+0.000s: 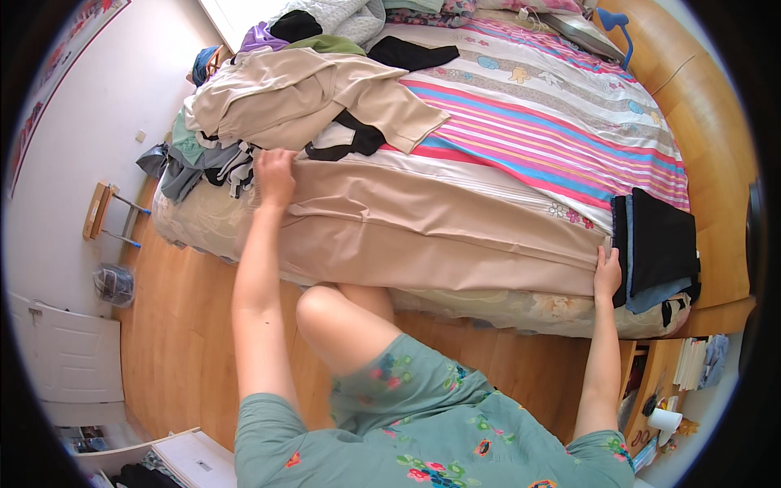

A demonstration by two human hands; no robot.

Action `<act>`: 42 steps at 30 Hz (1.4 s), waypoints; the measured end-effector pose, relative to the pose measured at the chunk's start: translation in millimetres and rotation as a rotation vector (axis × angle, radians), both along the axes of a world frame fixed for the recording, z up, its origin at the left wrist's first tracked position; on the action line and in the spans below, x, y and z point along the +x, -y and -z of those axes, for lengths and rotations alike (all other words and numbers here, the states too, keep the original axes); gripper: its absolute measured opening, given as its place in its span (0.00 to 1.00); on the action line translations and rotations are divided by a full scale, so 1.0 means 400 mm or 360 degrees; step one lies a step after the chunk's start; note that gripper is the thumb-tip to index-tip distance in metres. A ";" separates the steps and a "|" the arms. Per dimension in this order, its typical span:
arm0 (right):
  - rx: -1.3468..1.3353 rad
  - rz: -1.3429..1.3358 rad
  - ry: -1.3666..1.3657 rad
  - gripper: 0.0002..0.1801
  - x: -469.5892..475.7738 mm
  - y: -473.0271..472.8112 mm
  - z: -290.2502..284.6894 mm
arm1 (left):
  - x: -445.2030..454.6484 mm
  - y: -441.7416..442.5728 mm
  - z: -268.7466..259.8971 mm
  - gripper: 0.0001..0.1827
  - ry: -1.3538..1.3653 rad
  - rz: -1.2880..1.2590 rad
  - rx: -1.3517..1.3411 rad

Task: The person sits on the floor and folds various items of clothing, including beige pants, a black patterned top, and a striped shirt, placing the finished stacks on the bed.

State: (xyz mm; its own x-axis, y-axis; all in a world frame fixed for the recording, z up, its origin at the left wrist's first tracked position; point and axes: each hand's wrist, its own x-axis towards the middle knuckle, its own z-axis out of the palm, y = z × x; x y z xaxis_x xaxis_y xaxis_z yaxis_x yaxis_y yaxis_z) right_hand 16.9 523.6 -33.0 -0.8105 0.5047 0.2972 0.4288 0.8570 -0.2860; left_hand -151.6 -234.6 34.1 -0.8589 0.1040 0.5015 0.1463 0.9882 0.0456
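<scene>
A pair of beige trousers [427,238] lies lengthwise along the near side of the bed, legs together and lightly creased. At its waistband end, on the left, my left hand [276,178] has its fingers closed on the fabric. My right hand [608,274] rests at the hem end with fingers spread somewhat; whether it pinches the cloth cannot be told. Just beyond that hand sits a stack of folded dark and blue clothes [664,244]. A second beige garment [274,97] lies rumpled over a heap of mixed clothes at the upper left.
A striped sheet [518,140] covers much of the bed. Black garments [412,53] lie farther back, near a bunched quilt [354,21]. A blue lamp [613,21] stands by the wooden headboard [720,152]. Open shelving with books [689,364] is at the lower right.
</scene>
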 end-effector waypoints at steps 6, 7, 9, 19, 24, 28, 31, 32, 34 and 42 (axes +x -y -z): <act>0.0070 -0.0041 -0.0097 0.23 -0.010 0.032 -0.007 | -0.001 0.134 -0.089 0.07 0.0160 0.0268 -0.0226; 0.0075 -0.0042 -0.0110 0.23 -0.009 0.038 -0.011 | -0.006 0.142 -0.090 0.06 0.0189 0.0312 -0.0245; 0.0035 -0.0017 -0.0054 0.22 -0.016 0.029 -0.002 | -0.018 0.157 -0.085 0.05 0.0241 0.0402 -0.0257; 0.0089 -0.0010 -0.0100 0.22 -0.012 0.022 0.008 | 0.007 0.185 -0.124 0.06 0.0222 0.0539 -0.0166; 0.0089 -0.0023 -0.0107 0.21 -0.015 0.022 0.016 | -0.027 0.206 -0.072 0.04 0.0282 0.0248 -0.0292; 0.0076 0.0009 -0.0060 0.22 -0.017 0.025 0.008 | -0.098 0.172 -0.018 0.08 0.0312 -0.0097 -0.0497; 0.0025 0.0003 -0.0085 0.22 -0.021 0.028 0.006 | -0.119 0.145 0.033 0.12 0.0124 -0.0237 -0.0598; 0.0041 -0.0009 -0.0118 0.22 -0.020 0.027 0.008 | -0.117 0.135 0.053 0.13 0.0105 -0.0304 -0.0587; 0.0067 -0.0012 -0.0125 0.22 -0.018 0.030 0.009 | -0.100 0.116 0.042 0.13 0.0099 -0.0343 -0.0486; 0.0093 0.0028 -0.0060 0.22 -0.006 0.036 -0.001 | 0.139 -0.136 -0.114 0.17 0.0112 0.0845 0.0527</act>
